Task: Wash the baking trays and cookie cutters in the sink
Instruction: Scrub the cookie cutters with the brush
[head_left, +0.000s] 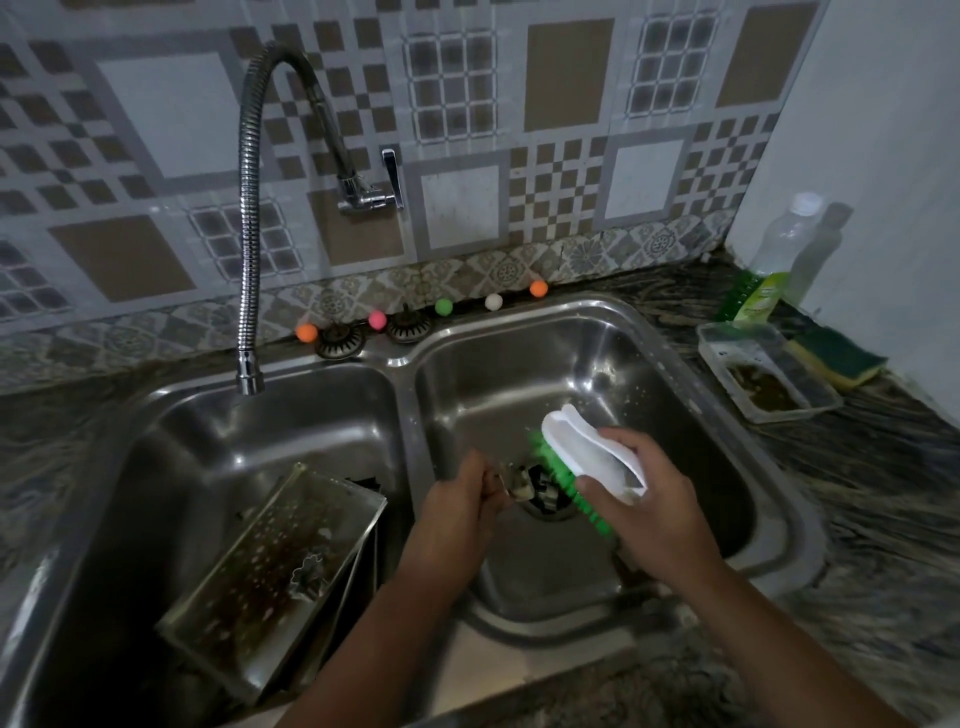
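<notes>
My left hand (462, 506) grips a small metal cookie cutter (517, 480) over the right basin of the steel sink (675, 364). My right hand (649, 499) holds a white scrub brush (582, 447), its green bristles against the cutter. In the left basin a soiled metal baking tray (260, 561) leans tilted, with a flower-shaped cookie cutter (308, 577) lying in it. More tray edges show behind it.
A flexible steel faucet (248, 260) hangs over the left basin, with no water visible. On the right counter stand a soap bottle (779, 249), a plastic container (769, 371) and a green-yellow sponge (836, 356). Coloured balls and two strainers sit along the sink's back rim.
</notes>
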